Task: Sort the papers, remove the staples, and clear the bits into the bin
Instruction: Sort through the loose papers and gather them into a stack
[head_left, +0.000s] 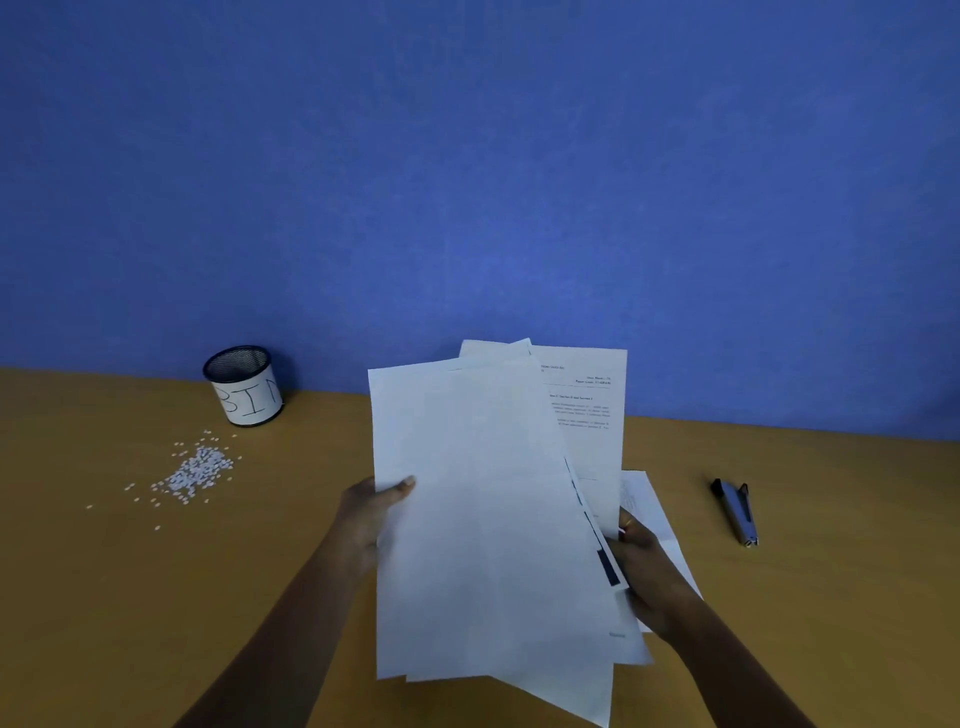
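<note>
- head view: shows a loose fan of white papers (483, 519) held up above the table (104, 597), between both hands.
- grips the left edge of the front sheet with the left hand (366, 514): thumb curled over the paper's face, fingers hidden behind it.
- clamps the right edge of the fan, lower down, with the right hand (644, 561): fingers curled round the paper and partly covered by it.
- keeps the fan between the two grips, top edges up toward the blue wall (467, 156), bottom corners hanging below both wrists.
- turns a blank face to the camera on the front sheet, tilted slightly; shows a printed sheet (582, 405) behind it, higher and to the right, text too small to read.
- shows a dark strip along one sheet's edge just beside the right hand.
- leaves one more sheet (660, 514) lying flat on the table under the right hand.
- stands the mesh bin (248, 395), lettered "bin", upright at the wall, well left of the hands.
- scatters small white bits (197, 470) on the table just in front of the bin, not inside it.
- lays a grey-blue tool (737, 512) with a black tip on the table to the right, apart from the papers; kind unclear.
</note>
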